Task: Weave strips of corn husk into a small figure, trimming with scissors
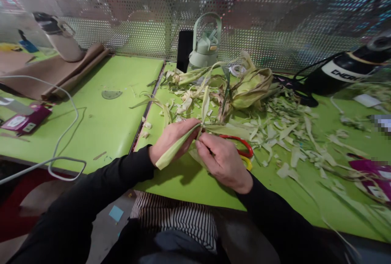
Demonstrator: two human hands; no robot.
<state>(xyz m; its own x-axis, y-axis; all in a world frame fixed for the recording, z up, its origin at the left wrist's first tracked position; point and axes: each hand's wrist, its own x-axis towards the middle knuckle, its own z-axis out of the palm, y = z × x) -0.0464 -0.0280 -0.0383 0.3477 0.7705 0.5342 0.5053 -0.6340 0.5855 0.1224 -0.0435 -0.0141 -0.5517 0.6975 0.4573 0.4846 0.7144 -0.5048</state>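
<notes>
My left hand (171,138) is closed around a long pale green corn husk strip (174,150) that runs under its palm toward my wrist. My right hand (222,160) pinches the same bundle of husk strips where they meet, just right of my left fingertips. Red and yellow scissors (246,152) lie on the green table (100,125) partly under my right hand. A heap of corn husks (250,87) sits beyond my hands, with cut husk scraps (287,134) scattered to the right.
A pale green water bottle (205,46) and a black phone (184,50) stand against the perforated metal screen. A black bottle (348,70) lies at the right. At the left are brown paper rolls (61,73), a white cable (61,134) and a purple card (24,119).
</notes>
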